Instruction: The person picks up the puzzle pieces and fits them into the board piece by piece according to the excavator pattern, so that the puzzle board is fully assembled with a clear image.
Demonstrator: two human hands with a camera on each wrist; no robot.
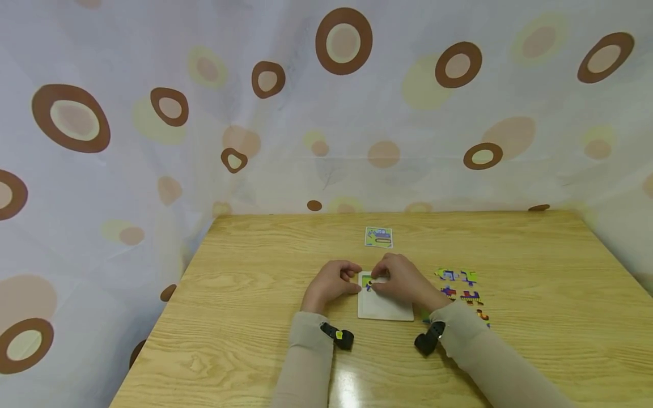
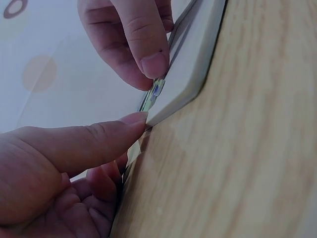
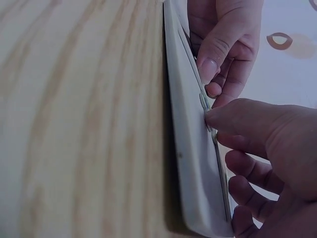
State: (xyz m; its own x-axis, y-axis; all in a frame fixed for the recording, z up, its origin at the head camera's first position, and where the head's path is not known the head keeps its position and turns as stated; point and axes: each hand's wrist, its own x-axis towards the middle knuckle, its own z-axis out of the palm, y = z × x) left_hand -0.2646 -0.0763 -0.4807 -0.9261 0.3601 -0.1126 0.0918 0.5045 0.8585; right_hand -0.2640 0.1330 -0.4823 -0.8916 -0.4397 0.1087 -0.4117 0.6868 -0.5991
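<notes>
Holding the tray (image 1: 386, 309), left fingers (image 2: 111, 134) flank the puzzle piece (image 2: 157, 89) pinched between right fingers (image 3: 240, 118).

- The tray (image 1: 385, 310) lies on the table (image 1: 255, 283).
- In its 10 o'clock corner is a puzzle part (image 1: 366, 280).
- The left hand (image 1: 331, 283) is at its 9 o'clock edge, the right hand (image 1: 403, 281) over its 1 o'clock side.
- The card (image 1: 378, 237) lies at 12 o'clock from it, the loose pieces (image 1: 470, 295) at 3 o'clock.

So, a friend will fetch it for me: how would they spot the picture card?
On the wooden table, find the white board, then look beyond it toward the patterned curtain. The picture card lies there. It is one colourful rectangle, unlike the knobbly puzzle pieces to the right.
</notes>
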